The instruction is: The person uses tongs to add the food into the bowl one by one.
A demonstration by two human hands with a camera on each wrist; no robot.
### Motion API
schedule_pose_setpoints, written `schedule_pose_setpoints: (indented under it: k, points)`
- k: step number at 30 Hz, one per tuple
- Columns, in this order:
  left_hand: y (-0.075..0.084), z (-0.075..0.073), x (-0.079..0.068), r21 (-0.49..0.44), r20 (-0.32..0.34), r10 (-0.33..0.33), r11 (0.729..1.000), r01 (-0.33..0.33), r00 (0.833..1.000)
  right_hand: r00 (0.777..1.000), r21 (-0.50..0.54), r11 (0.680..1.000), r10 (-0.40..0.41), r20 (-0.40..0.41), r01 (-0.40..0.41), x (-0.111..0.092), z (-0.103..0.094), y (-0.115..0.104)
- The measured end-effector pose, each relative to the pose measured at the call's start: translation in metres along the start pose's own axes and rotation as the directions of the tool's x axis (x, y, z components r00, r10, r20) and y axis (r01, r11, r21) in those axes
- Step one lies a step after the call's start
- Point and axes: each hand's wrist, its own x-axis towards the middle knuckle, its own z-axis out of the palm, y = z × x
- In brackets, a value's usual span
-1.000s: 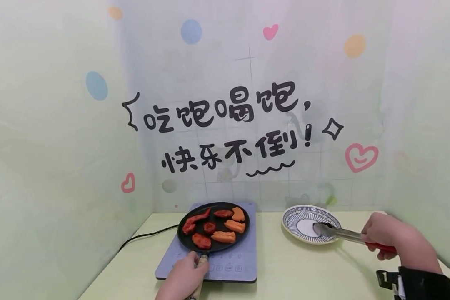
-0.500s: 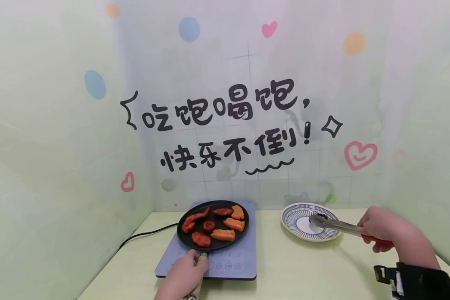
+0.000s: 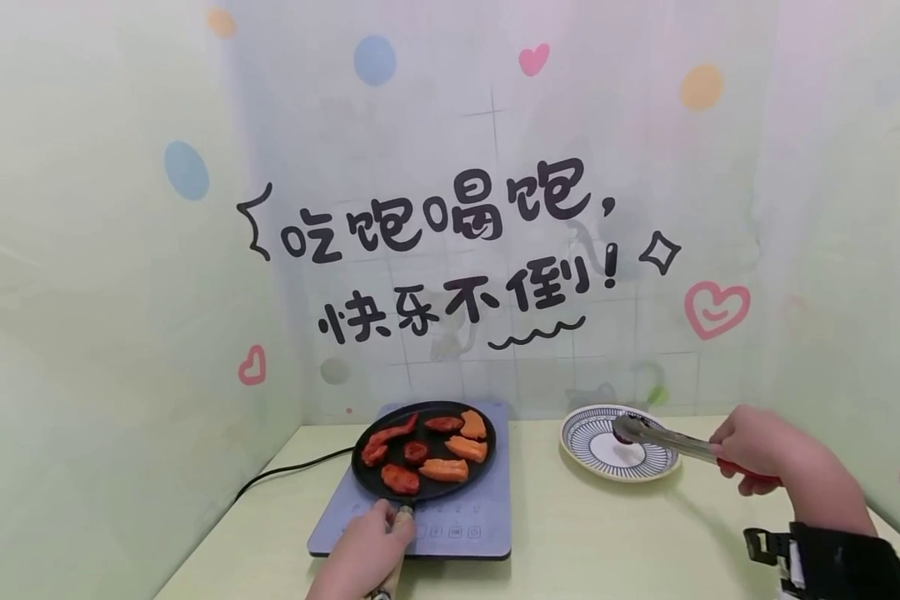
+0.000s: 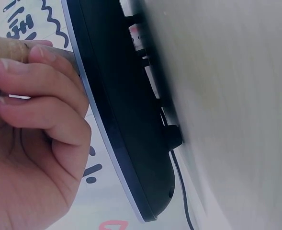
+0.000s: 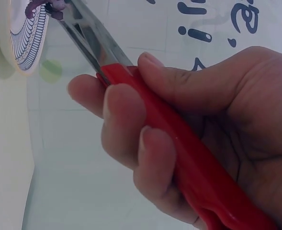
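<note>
My left hand (image 3: 367, 546) grips the wooden handle (image 4: 4, 60) of a round black frying pan (image 3: 392, 440). Several pieces of red and orange food (image 3: 444, 470) lie apart in the pan. My right hand (image 3: 757, 446) holds a pair of tongs (image 3: 682, 442) by their red handles (image 5: 167, 129), fingers curled round them. The metal tips hang over a white plate (image 3: 592, 454) with a blue line pattern. At the tips is a small dark purple piece with curled, tentacle-like ends (image 5: 57, 5); whether it touches the plate I cannot tell.
The pan sits on a bluish induction cooker (image 3: 498, 500), whose black cord (image 3: 292, 468) runs left. A pale yellow table (image 3: 555, 533) lies beneath everything. Printed sheets (image 3: 450, 108) enclose the back and sides.
The tongs' tips have shifted slightly left and toward the back over the plate, with the purple piece at them. My left hand keeps its grip on the pan handle.
</note>
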Motion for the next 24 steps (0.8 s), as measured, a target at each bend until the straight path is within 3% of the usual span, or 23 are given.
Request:
schedule_pose_setpoints:
  k: [8,15,24]
  points:
    - [0.002,-0.001,-0.001,0.001,0.002,-0.017,1.000,0.017,1.000,0.997,-0.043,0.998,-0.057,-0.043,0.055,0.002,0.004,-0.017]
    - [0.001,0.000,-0.001,0.004,-0.004,-0.021,1.000,0.021,1.000,0.981,-0.114,0.985,-0.146,-0.129,0.132,0.007,0.017,-0.044]
    - [0.000,0.001,0.001,0.000,-0.014,-0.017,1.000,0.017,1.000,0.956,0.043,0.965,-0.250,-0.156,0.259,0.019,0.054,-0.078]
